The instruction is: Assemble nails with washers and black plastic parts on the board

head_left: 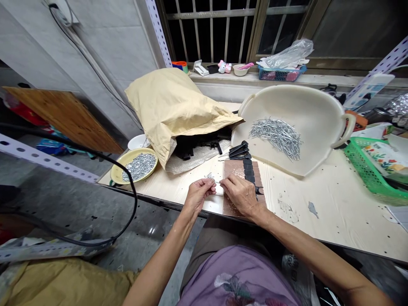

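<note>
My left hand [198, 194] and my right hand [239, 194] meet at the table's near edge, fingers pinched together. Between their fingertips runs a thin metal pin [217, 182]. My right hand also lies over a brown board [234, 169] and seems to hold a small black part [257, 191] under the palm. A row of black plastic pieces [247, 166] lies on the board. A small heap of tiny silver bits [209, 175] sits just beyond my left fingers. A cream plastic tray [306, 106] behind holds a pile of long metal pins [276, 136].
A yellow plate [119, 173] of small silver parts sits at the left corner. A tan paper sack [172, 106] lies over black parts [197, 146]. A green basket [366, 170] stands at right. A black cable [127, 182] loops left of the table.
</note>
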A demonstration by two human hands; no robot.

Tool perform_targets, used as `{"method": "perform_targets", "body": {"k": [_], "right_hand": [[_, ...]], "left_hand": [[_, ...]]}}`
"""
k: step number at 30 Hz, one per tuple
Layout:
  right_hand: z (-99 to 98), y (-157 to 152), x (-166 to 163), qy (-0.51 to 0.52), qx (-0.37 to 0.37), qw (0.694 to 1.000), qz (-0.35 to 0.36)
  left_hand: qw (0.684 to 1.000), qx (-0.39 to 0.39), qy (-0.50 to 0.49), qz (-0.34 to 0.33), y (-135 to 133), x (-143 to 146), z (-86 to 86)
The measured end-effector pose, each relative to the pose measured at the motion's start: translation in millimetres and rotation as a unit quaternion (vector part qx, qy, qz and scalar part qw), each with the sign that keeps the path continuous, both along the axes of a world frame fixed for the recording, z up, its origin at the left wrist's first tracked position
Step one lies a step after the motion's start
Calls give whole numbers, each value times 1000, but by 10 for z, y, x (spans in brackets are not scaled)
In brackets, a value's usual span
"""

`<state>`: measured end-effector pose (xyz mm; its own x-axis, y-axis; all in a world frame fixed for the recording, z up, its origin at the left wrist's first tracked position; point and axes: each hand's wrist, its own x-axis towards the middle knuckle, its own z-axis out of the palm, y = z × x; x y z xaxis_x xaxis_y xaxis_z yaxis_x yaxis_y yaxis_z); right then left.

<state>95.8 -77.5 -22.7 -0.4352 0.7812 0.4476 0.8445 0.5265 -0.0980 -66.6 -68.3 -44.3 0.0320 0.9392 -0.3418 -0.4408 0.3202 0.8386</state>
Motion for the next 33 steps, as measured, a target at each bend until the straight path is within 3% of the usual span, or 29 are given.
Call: {"method": "perform_targets", "body": {"k": [20, 26, 30, 33], "right_hand": [[-40, -1, 107, 37, -64, 997, -19], [-79, 36, 181, 126, -154, 980, 2], [-85, 49, 342, 147, -169, 974, 37], [-91, 25, 489, 176, -173, 969, 22]], "left_hand": [[999, 14, 44, -10, 25, 118, 3], [996, 43, 71, -25, 34, 126, -48], [997, 33, 52, -39, 41, 232, -78], [997, 25, 34, -61, 49, 369, -76]]}}
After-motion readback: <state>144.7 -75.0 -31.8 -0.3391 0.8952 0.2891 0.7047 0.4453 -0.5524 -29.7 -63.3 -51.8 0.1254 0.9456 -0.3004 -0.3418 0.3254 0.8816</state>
